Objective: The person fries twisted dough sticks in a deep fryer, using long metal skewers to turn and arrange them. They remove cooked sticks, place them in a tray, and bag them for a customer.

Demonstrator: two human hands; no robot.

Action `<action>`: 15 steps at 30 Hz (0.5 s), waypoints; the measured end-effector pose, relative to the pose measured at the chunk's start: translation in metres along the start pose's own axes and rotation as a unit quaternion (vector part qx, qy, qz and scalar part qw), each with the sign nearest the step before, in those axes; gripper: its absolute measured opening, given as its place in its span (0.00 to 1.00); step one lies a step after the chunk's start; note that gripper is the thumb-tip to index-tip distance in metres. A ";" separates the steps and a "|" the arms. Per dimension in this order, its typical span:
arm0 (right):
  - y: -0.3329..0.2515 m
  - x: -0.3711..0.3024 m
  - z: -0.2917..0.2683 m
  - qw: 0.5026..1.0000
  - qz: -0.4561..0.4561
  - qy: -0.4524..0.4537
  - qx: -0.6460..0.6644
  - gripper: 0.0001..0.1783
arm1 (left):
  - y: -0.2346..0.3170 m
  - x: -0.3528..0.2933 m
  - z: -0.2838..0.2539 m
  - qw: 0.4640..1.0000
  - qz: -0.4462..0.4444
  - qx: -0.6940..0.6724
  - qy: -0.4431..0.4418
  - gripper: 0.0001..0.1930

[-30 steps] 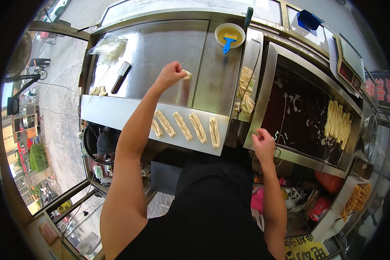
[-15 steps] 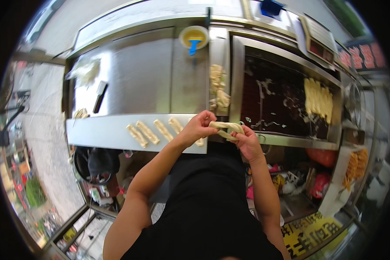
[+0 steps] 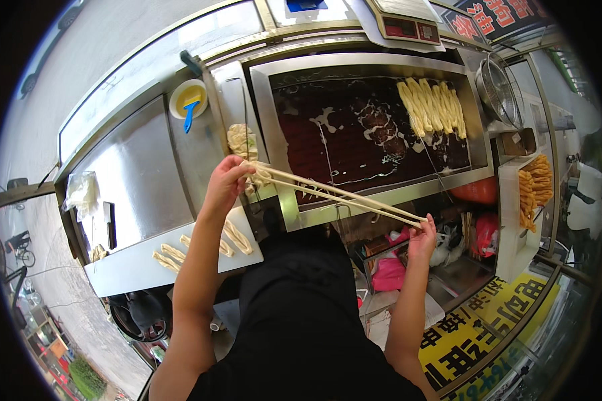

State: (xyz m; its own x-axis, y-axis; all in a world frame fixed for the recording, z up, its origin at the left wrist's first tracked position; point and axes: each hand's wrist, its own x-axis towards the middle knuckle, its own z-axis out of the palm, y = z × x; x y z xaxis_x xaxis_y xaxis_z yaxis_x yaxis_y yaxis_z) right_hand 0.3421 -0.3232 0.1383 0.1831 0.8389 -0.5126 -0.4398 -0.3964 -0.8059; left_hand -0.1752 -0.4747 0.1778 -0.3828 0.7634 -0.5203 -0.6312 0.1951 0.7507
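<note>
A long strip of dough (image 3: 341, 194) is stretched between my hands in two thin strands, slanting over the near rim of the fryer. My left hand (image 3: 227, 182) pinches its left end, close to a pile of dough pieces (image 3: 242, 142). Lower and farther right, my right hand (image 3: 421, 240) grips the other end, in front of the fryer. Several short dough strips (image 3: 236, 236) lie on the white board (image 3: 124, 275) to the left, partly behind my left forearm. In the fryer's dark oil (image 3: 328, 157), several pale yellow dough sticks (image 3: 431, 107) float side by side at the far right.
The fryer's metal rim (image 3: 374, 212) runs just beyond my hands. On the steel counter (image 3: 130, 174) are a bowl with a blue brush (image 3: 188, 99), a scraper (image 3: 110, 224) and a plastic bag (image 3: 81, 194). Browned dough sticks (image 3: 534, 187) fill a white tray at the right, below a wire strainer (image 3: 500, 90).
The dough, a short loop before, is now drawn out long and thin. My hands have moved far apart, the right one rightward and down. The whole view has swung to the right.
</note>
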 end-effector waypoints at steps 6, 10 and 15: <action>-0.062 0.041 0.028 0.999 -0.016 -0.027 -0.035 0.21 | 0.038 0.115 0.091 0.982 0.065 0.175 -0.023 0.08; -0.055 0.088 0.065 0.976 -0.047 -0.044 -0.207 0.21 | 0.037 0.203 0.160 0.929 0.122 0.348 -0.015 0.06; 0.026 0.166 0.084 0.884 -0.172 -0.088 -0.426 0.18 | -0.009 0.305 0.209 0.780 0.151 0.606 -0.036 0.09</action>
State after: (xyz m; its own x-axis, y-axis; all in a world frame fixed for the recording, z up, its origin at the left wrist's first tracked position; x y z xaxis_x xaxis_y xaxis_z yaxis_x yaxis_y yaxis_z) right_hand 0.2875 -0.1632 0.0573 0.0039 0.9798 -0.2000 0.4503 -0.1803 -0.8745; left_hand -0.1454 -0.1147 0.0975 -0.3246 0.9111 -0.2542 0.5983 0.4059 0.6908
